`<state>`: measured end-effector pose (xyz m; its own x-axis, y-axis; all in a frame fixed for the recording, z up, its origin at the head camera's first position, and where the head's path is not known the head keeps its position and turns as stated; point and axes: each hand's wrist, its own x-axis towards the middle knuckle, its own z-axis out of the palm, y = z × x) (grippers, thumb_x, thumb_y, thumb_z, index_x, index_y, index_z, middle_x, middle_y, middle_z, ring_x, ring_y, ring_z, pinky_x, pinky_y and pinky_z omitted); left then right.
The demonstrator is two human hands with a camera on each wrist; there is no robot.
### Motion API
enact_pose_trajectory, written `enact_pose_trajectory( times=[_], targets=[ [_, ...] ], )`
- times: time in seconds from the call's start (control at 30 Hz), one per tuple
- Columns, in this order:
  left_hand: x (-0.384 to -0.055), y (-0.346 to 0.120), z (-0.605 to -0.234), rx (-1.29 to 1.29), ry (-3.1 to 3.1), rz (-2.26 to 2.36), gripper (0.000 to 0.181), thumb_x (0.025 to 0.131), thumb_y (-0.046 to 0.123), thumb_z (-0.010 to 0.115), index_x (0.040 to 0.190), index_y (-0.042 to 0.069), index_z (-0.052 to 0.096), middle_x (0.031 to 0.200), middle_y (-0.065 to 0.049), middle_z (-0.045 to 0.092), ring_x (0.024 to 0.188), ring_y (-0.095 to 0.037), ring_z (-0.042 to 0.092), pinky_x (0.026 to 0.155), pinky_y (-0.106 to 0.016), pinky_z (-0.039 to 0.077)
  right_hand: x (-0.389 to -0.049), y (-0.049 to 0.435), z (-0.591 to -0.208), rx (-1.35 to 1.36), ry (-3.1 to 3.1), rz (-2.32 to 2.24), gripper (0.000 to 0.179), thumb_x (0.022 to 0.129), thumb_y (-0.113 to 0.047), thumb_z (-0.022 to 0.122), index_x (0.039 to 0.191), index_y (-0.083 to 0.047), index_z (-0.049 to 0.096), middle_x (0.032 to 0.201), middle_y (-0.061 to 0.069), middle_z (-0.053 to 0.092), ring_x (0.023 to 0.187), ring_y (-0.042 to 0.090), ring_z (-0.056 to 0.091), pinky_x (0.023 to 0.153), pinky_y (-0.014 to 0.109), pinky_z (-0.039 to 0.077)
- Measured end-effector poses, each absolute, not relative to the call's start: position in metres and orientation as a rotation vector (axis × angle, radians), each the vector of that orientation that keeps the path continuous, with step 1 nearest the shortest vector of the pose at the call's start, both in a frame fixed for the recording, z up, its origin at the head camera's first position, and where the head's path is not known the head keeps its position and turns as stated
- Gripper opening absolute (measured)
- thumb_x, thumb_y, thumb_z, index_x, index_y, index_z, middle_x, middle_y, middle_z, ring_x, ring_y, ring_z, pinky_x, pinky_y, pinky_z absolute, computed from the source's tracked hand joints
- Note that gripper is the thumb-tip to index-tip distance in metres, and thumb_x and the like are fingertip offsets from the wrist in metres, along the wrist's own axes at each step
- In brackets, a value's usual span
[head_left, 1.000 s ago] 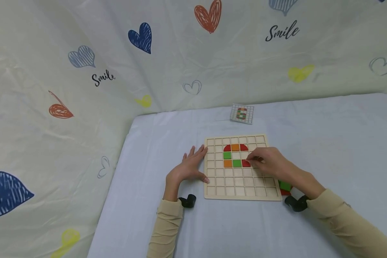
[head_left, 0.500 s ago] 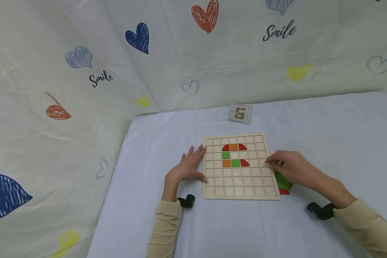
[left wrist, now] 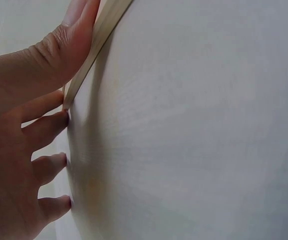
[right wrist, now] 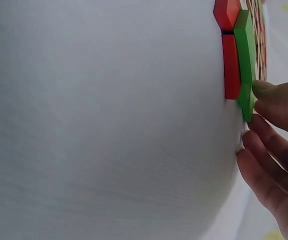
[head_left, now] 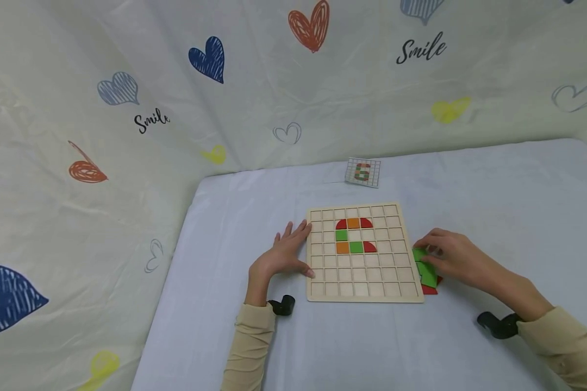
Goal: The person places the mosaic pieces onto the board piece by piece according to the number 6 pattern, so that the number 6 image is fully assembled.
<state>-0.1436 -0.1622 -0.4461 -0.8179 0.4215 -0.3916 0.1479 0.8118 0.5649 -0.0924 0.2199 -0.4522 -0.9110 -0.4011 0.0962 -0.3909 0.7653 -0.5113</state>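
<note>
A wooden grid board [head_left: 342, 291] lies flat on the table. Set in its squares are several red, orange and green tiles, among them a green square tile [head_left: 341, 235] and a red rounded tile [head_left: 369, 247]. My left hand [head_left: 282, 256] rests along the board's left edge with fingers spread, and the left wrist view shows the thumb lying on that edge [left wrist: 100, 40]. Right of the board, my right hand [head_left: 454, 254] pinches the end of a green tile [right wrist: 245, 104] between thumb and fingertips. Other green tiles [head_left: 428, 276] adjoin it, over red tiles [right wrist: 230, 67].
A small pattern card [head_left: 362, 172] with a coloured grid design lies at the table's far edge. Behind the white-covered table [head_left: 254, 206] hangs a pale cloth [head_left: 372, 76] printed with hearts. A black device [head_left: 283, 305] sits at my left wrist, another [head_left: 500, 325] at my right.
My right hand has moved from the red rounded tile on the board rightward to the tiles beside it and now pinches a green one. My left hand stays at the board's edge.
</note>
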Motion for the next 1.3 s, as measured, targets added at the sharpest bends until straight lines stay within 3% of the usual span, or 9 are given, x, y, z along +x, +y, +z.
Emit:
enact_pose_trajectory(
  times=[0.4,0.77,1.07,1.3],
  targets=[
    [-0.1449,-0.1618,-0.4451,0.432,2.480,0.714,0.120,0.074,0.027,0.094,0.167,0.020,0.017,0.174,0.005,0.006,0.161,-0.025,-0.010,0.130,-0.051,-0.006,-0.0948,0.2200,-0.4562,-0.670,2.919,-0.855,0.028,0.076,0.001,0.087,0.099,-0.001,0.072,0.097,0.005,0.069,0.082,0.019,0.063,0.068,0.028,0.056],
    [-0.1458,-0.1611,-0.4448,0.446,2.474,0.703,0.121,0.074,0.028,0.094,0.167,0.019,0.016,0.174,0.004,0.005,0.161,-0.025,-0.010,0.129,-0.052,-0.006,-0.0947,0.2164,-0.4565,-0.696,2.970,-0.859,0.027,0.076,0.003,0.086,0.101,-0.004,0.076,0.091,0.000,0.072,0.077,0.011,0.058,0.064,0.021,0.054],
    [-0.1444,-0.1618,-0.4433,0.439,2.480,0.702,0.121,0.074,0.027,0.094,0.167,0.017,0.017,0.174,0.001,0.006,0.161,-0.028,-0.009,0.129,-0.054,-0.005,-0.0954,0.2215,-0.4547,-0.890,3.066,-0.978,0.036,0.066,0.013,0.087,0.095,-0.006,0.077,0.088,-0.003,0.074,0.074,0.010,0.067,0.063,0.018,0.058],
    [-0.1448,-0.1630,-0.4460,0.432,2.481,0.695,0.122,0.074,0.028,0.094,0.167,0.019,0.016,0.174,0.003,0.006,0.161,-0.027,-0.009,0.129,-0.053,-0.005,-0.0928,0.2169,-0.4495,-0.782,3.001,-1.007,0.034,0.073,0.011,0.084,0.103,-0.005,0.078,0.096,0.001,0.076,0.082,0.016,0.071,0.070,0.022,0.062]
  ],
)
